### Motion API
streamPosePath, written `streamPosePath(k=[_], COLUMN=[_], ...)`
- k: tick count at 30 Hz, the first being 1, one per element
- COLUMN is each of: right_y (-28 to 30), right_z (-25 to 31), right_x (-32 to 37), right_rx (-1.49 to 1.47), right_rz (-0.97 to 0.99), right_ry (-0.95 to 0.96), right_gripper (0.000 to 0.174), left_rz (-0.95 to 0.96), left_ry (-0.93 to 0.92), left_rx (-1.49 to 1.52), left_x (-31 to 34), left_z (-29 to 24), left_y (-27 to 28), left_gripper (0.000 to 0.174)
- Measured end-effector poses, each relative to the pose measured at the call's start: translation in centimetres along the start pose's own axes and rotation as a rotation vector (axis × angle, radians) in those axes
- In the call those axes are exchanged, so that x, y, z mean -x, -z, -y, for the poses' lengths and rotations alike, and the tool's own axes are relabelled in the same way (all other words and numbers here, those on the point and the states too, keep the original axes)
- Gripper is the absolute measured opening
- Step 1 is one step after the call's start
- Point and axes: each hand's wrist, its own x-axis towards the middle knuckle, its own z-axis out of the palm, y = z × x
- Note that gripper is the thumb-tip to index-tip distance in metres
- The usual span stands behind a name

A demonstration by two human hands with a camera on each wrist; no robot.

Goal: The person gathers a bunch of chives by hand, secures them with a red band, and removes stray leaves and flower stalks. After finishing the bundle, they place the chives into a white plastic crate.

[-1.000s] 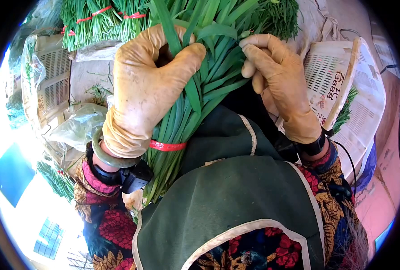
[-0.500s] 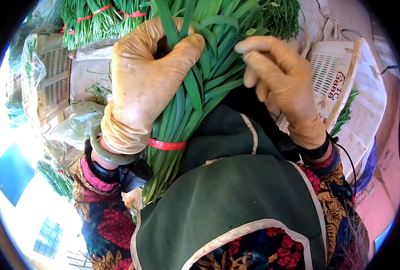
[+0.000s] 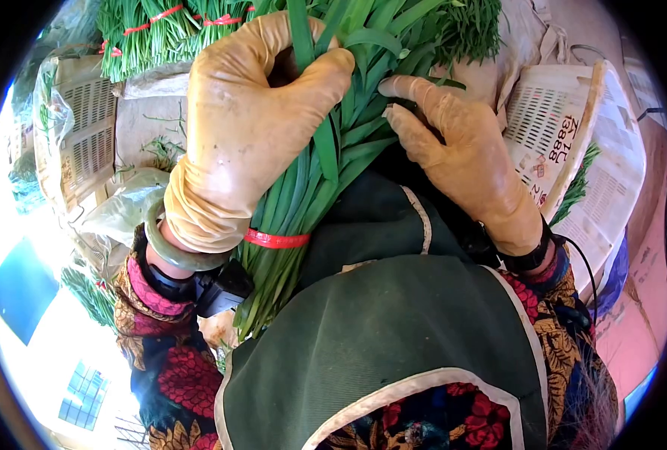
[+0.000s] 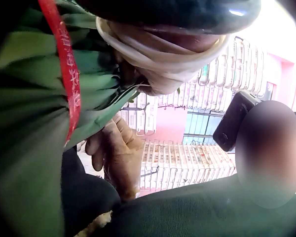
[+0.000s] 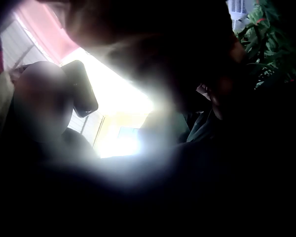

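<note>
In a yellowish glove, my left hand [image 3: 251,135] grips a bunch of long, flat-leaved greens [image 3: 288,187], thumb across the front and other fingers partly hidden by leaves. A red printed band [image 3: 277,239] circles the bunch below that hand; the left wrist view shows the same red band [image 4: 69,74] close up. My gloved right hand [image 3: 468,142] is at the right edge of the leaves, index finger and thumb apart, their tips beside the greens. From below, the left wrist view shows the right hand [image 4: 121,160] under the leaves. The right wrist view is mostly dark.
Tied bundles of greens [image 3: 150,45] lie at the back left. On the right stands a printed white crate [image 3: 551,112], and a slatted crate [image 3: 78,127] is at the left beside clear plastic [image 3: 135,206]. A dark green apron [image 3: 378,322] covers the lap under the bunch.
My right hand has come left toward the leaves after drawing back slightly, and its index finger and thumb have spread. My left hand keeps its grip and has shifted slightly upward.
</note>
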Motion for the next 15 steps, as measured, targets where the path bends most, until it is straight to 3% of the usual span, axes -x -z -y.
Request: streamPosePath(k=[2,5,11,15], right_y=[0.2,1.3,0.8,1.5], right_z=[0.3,1.9,2.2,2.1], right_x=[-0.3,-1.4,-1.6,-2.2], right_rx=[-0.123,-0.525,-0.533,-0.709], right_rz=[0.04,0.18,0.17,0.243], right_ry=[-0.138,-0.625,-0.613,-0.735], right_gripper=[0.026,0.029,0.034,0.033], left_rz=[0.0,-0.023,-0.07,-0.044], left_ry=[0.001,0.032,0.04,0.04], left_rx=[0.12,0.097,0.103,0.081], left_x=[0.0,0.0,0.1,0.2], left_z=[0.6,0.2,0.1,0.3], left_y=[-0.2,-0.2,-0.3,0.1], left_gripper=[0.016,0.016,0.017,0.017])
